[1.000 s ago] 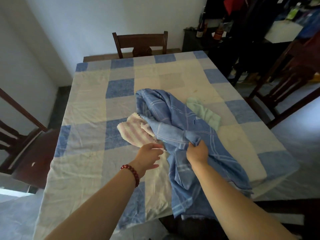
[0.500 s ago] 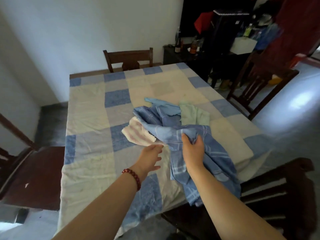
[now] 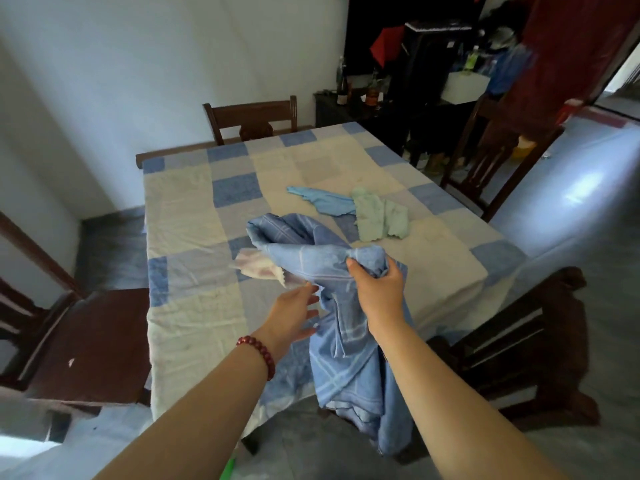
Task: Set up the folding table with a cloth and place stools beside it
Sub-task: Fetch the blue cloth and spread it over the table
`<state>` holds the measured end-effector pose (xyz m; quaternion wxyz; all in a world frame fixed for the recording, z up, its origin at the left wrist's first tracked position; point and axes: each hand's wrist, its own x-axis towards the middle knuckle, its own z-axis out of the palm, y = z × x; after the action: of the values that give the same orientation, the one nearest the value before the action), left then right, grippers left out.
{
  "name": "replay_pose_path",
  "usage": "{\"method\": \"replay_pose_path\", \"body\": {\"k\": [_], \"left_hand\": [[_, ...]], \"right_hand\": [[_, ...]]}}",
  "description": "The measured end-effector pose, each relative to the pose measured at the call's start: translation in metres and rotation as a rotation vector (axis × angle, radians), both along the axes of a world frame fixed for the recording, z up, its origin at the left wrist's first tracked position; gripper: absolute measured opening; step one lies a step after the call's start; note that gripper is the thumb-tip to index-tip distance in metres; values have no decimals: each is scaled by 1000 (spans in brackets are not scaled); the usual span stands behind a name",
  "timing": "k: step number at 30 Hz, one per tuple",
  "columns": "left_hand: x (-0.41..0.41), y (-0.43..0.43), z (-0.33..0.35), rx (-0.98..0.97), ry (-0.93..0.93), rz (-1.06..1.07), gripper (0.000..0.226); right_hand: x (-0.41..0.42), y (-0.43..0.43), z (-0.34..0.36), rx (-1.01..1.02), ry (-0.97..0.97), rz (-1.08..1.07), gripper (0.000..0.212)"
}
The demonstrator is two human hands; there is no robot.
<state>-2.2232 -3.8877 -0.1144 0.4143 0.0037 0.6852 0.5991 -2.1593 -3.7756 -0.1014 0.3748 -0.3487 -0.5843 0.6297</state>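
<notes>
The blue cloth [image 3: 349, 368] with the pale plaid lines is bunched up in the right hand [image 3: 377, 289]. Its fingers [image 3: 394, 271] and thumb are curled tight round a gathered wad of it, just above the near edge of the table [image 3: 166, 154]. From that grip one end runs up-left in a loose roll resting on the table top. The rest hangs down past the table edge toward the floor, in front of the forearm.

The left hand [image 3: 294, 317] is right beside the hanging part, palm turned toward it, with its fingers [image 3: 308, 293] straight, spread and holding nothing. Can't tell if the tips actually touch the fabric. There's a red bead bracelet [image 3: 258, 351] on that wrist.

Under the rolled end, a pink-striped rag [image 3: 258, 270] pokes out to the left. Further back on the table are a pale green rag [image 3: 379, 216] and a small light blue rag [image 3: 325, 201], touching each other and clear of the big cloth. All of this sits on a blue and cream checked tablecloth [image 3: 194, 209] that covers the table and drapes over its near edge.

Dark wooden chairs stand around it: one at the far end [image 3: 252, 117], one at the left [image 3: 79, 337], one at the near right [image 3: 519, 341], and another further back on the right [image 3: 491, 157]. A dark cabinet with bottles [image 3: 342, 86] is against the back wall.
</notes>
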Motion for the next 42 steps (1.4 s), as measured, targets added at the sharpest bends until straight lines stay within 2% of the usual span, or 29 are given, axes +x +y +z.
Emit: {"method": "replay_pose_path", "body": {"k": [3, 6, 13, 15, 20, 27, 30, 37, 42], "left_hand": [[13, -4, -3, -5, 33, 32, 38], [29, -7, -2, 11, -13, 84, 33], [80, 5, 6, 41, 11, 209, 43], [100, 11, 8, 104, -24, 291, 47], [149, 14, 11, 424, -223, 531, 59], [223, -20, 8, 404, -102, 801, 19], [245, -46, 0, 340, -69, 850, 18], [298, -132, -13, 347, -135, 1094, 5], [336, -194, -12, 425, -121, 1272, 7]], "right_hand": [[12, -2, 0, -8, 43, 3, 18], [27, -5, 3, -14, 82, 21, 18], [76, 8, 17, 24, 119, 176, 17], [94, 14, 21, 14, 123, 236, 18], [141, 23, 30, 38, 148, 376, 25], [185, -8, 27, -8, 120, 627, 25], [193, -28, 21, -25, 109, 697, 25], [211, -102, 8, -51, -36, 1012, 8], [219, -163, -3, -3, -91, 1191, 15]]}}
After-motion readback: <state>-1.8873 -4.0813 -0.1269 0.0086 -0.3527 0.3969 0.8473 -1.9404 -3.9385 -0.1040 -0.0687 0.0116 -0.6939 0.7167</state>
